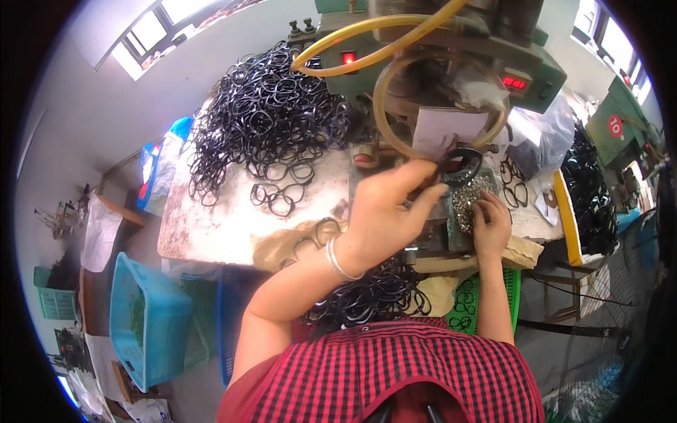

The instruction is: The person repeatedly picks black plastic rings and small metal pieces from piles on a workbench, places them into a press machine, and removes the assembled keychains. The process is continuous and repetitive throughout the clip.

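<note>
head view: single camera, looking down at a workbench in front of a green machine.
left hand point(384, 211): raised over the bench edge, thumb and fingers pressed together on a black ring point(460, 166), holding it up at the machine's work area; silver bangle on that wrist.
black ring: pinched at its left side, sits just above the tray, right under a pale paper tag point(451, 129).
right hand point(491, 227): lower, resting at the tray's near edge, fingers curled into the small metal parts point(474, 196); exact pinch, cannot tell.
small metal parts: silvery heap in a shallow tray, between the two hands.
ring pile point(271, 113): big tangle of black rings on the bench point(211, 233), left of the machine, well apart from both hands.
lap: more black rings point(377, 296) heaped against the red checked apron.
machine point(451, 56): yellow hoses looped across its front, red displays lit.
blue basket point(144, 321): on the floor, left.
</note>
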Demonstrator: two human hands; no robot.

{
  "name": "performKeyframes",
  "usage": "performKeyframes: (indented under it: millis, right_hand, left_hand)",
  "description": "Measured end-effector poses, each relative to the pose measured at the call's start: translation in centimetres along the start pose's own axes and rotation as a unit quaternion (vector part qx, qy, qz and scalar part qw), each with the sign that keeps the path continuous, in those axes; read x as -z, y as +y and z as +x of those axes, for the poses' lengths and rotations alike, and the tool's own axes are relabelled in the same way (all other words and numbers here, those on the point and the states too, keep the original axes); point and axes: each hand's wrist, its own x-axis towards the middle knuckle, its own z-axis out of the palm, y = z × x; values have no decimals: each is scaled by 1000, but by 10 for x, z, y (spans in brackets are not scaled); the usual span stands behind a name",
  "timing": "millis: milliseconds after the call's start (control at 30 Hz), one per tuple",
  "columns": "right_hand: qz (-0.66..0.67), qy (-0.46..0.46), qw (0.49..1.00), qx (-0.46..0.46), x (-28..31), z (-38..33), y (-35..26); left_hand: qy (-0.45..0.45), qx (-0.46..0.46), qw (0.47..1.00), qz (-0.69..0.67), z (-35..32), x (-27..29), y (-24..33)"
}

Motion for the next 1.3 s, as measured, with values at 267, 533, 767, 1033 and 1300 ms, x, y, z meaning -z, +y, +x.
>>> performKeyframes:
  millis: [267, 533, 767, 1033, 1300]
  right_hand:
    - [59, 207, 977, 7, -31, -58, -3]
    - [97, 78, 990, -69, 2, -16, -22]
    - [313, 40, 915, -251, 6, -3, 4]
    - [283, 55, 944, -162, -27, 6, -22]
    - [234, -25, 963, -134, 14, -12, -7]
  left_hand:
    - [-16, 16, 1000, -19, -12, -4, -1]
    - [40, 71, 989, -121, -7, -7, -9]
    - [5, 66, 997, -34, -6, -3, 1]
    - [-16, 144, 988, -43, -17, 11, 13]
    - [328, 61, 914, 230, -39, 195, -42]
